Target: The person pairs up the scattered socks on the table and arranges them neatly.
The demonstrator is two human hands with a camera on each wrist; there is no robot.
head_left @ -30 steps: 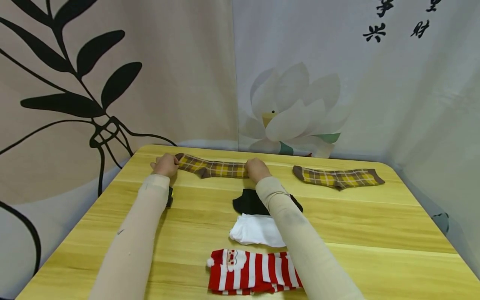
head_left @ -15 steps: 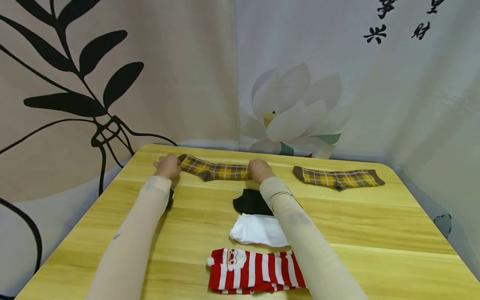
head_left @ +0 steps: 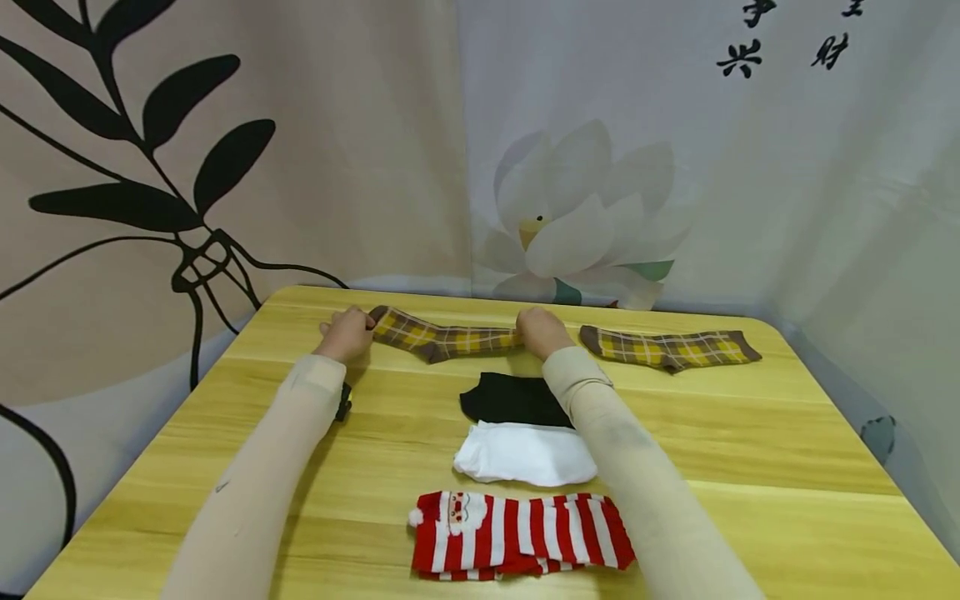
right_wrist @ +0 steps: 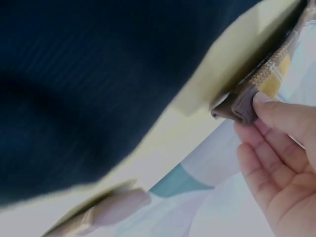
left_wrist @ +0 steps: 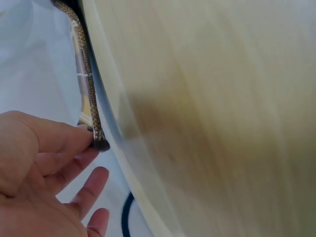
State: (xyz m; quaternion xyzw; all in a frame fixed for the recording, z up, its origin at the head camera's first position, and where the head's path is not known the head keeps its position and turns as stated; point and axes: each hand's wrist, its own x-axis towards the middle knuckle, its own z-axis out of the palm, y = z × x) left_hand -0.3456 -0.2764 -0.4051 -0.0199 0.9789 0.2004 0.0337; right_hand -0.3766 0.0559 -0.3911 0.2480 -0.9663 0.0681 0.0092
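A yellow and brown plaid sock point(head_left: 461, 340) stretches between my two hands near the back of the table. My left hand point(head_left: 347, 333) pinches its brown toe end between thumb and finger, the other fingers loosely spread in the left wrist view. At the opposite end my right hand point(head_left: 542, 332) pinches the brown cuff point(right_wrist: 244, 104) between thumb and fingers. A matching plaid sock point(head_left: 671, 348) lies flat just to the right of that hand.
Nearer the front lie a black sock point(head_left: 513, 398), a white sock point(head_left: 521, 454) and red-and-white striped socks with a Santa face point(head_left: 525, 535), in a column. My right sleeve point(head_left: 637, 467) passes beside them. A printed curtain point(head_left: 375, 150) hangs behind the wooden table point(head_left: 750, 433).
Both hands have shifted to the right with the plaid sock stretched between them, bringing it closer to the matching one. The other socks stay put; the head view has tilted slightly.
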